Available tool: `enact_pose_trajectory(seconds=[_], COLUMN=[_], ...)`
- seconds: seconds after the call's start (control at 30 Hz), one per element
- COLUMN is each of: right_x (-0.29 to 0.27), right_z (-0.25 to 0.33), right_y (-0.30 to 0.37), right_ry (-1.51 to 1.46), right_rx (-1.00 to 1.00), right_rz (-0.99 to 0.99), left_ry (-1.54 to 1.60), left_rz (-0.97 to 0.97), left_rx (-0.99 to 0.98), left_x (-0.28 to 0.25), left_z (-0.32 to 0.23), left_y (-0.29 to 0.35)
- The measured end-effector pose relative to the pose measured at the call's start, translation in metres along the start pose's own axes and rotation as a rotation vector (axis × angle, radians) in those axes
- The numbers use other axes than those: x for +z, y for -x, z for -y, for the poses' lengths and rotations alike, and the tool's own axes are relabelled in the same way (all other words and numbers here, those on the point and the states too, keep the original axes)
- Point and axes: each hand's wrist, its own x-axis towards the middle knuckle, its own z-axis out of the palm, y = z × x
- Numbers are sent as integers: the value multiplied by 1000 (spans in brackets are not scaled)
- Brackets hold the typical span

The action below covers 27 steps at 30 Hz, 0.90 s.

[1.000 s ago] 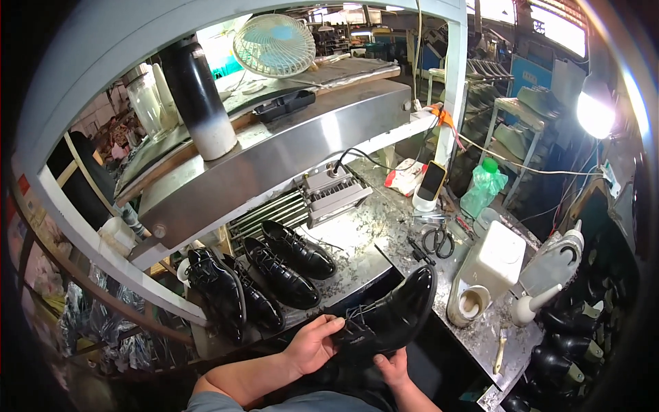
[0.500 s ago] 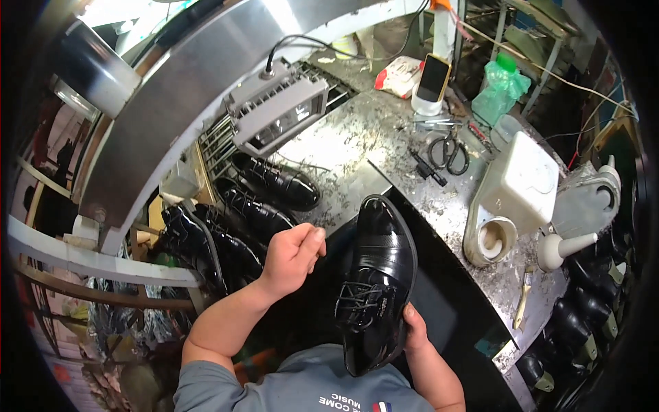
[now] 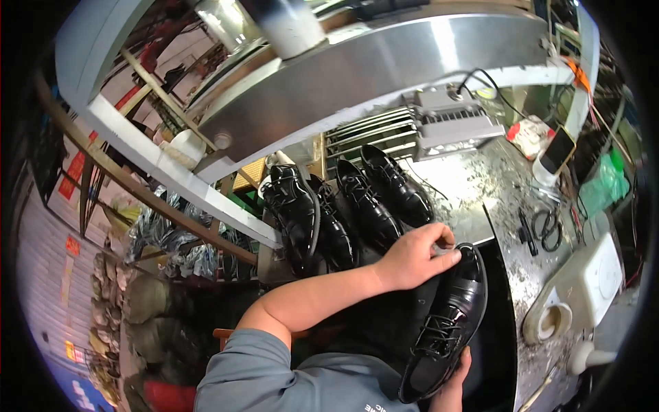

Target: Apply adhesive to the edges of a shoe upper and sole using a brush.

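Shoe (image 3: 453, 309) is tilting in the right hand (image 3: 453, 386), whose grip is clamping its rear, before the table's (image 3: 511, 196) near edge. The left hand (image 3: 412, 259) is curling its fingers beside the toe; whether they are pinching anything, one cannot tell. Four shoes (image 3: 371, 214) are standing near the table's left edge, scissors (image 3: 547, 231) lying farther right.

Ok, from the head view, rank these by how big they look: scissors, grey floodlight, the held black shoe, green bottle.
Largest to smallest, as they look:
1. Held black shoe, helped by being nearer the camera
2. Grey floodlight
3. Green bottle
4. Scissors
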Motion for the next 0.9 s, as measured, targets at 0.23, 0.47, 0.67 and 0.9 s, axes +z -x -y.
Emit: enact_pose_trajectory(seconds=[0.23,0.47,0.67,0.9], right_x=[52,90,62,44], right_z=[11,8,-12,-19], right_y=[0,-4,-8,-5], right_ry=[12,162,142,169], right_rx=[129,275,150,58], right_rz=[-122,-364,-448,-504], left_ry=[-102,244,322,231], left_rz=[-45,0,45,137], left_rx=[138,-29,-20,24], left_x=[-2,-2,0,-12], left_z=[25,26,36,28], left_y=[31,38,37,32])
